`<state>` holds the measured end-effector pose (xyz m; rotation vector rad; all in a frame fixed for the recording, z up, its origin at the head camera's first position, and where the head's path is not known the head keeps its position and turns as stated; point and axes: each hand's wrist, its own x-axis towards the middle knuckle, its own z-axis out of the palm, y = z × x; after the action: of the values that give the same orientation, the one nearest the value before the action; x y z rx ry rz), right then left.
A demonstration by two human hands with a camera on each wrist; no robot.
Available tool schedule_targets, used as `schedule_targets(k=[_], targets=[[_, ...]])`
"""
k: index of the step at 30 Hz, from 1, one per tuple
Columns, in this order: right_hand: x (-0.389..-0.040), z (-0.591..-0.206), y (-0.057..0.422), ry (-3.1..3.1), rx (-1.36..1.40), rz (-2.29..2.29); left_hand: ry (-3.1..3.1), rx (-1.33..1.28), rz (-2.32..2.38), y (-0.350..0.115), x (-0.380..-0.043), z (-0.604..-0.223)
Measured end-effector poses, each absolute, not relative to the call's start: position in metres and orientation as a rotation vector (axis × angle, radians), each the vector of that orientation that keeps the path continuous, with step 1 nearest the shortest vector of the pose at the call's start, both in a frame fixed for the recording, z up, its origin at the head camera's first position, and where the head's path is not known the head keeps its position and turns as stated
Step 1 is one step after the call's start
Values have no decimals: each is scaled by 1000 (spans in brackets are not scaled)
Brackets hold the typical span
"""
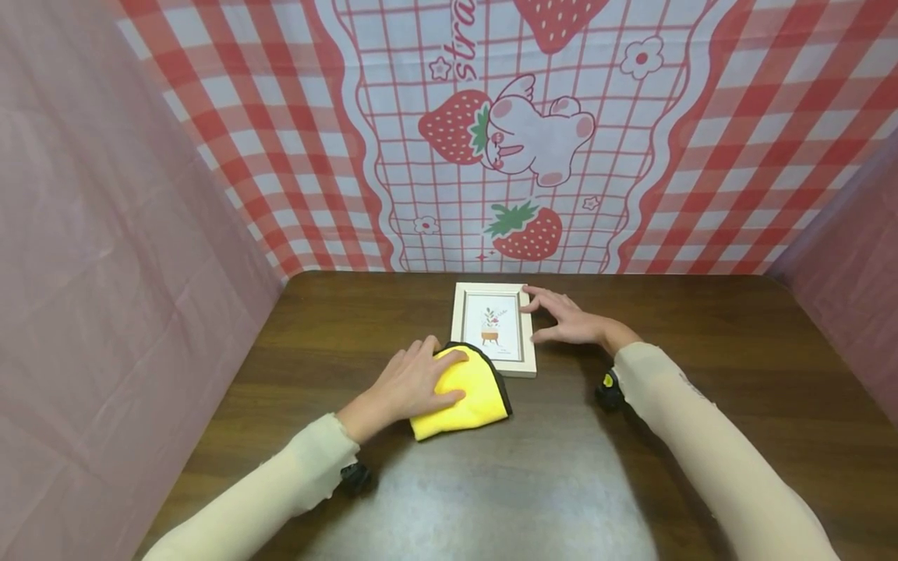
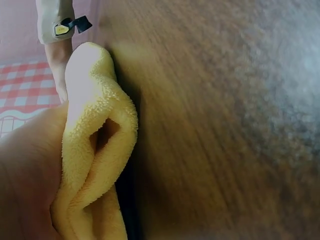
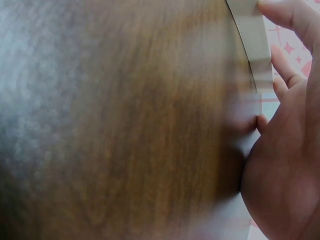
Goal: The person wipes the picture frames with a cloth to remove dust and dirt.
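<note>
A cream picture frame (image 1: 459,312) lies flat near the back edge of the wooden table, with a print of a potted plant behind its pane. My left hand (image 1: 414,382) grips a folded yellow cloth (image 1: 477,397) with black edging, which covers the frame's lower left corner. In the left wrist view the plush cloth (image 2: 100,110) stands in thick folds under the palm. Along the right side of the frame, my right hand (image 1: 564,318) touches the edge with spread fingers and thumb. The right wrist view shows the thumb against the frame's side (image 3: 252,40).
The brown wooden table (image 1: 337,343) reaches a red-and-white checked cloth backdrop (image 1: 281,156) with strawberry pictures. Pink curtains (image 1: 105,273) hang at the left and right. Each wrist carries a small black camera, such as the one beside the right sleeve (image 1: 666,397).
</note>
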<state>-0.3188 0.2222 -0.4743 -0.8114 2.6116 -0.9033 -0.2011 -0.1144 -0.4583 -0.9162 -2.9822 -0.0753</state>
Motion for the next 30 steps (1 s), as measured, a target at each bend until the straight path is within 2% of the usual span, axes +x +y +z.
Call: schedule_targets(k=[30], targets=[[-319, -475, 222, 2604, -807, -915, -2712, -953, 269, -92, -191, -454]])
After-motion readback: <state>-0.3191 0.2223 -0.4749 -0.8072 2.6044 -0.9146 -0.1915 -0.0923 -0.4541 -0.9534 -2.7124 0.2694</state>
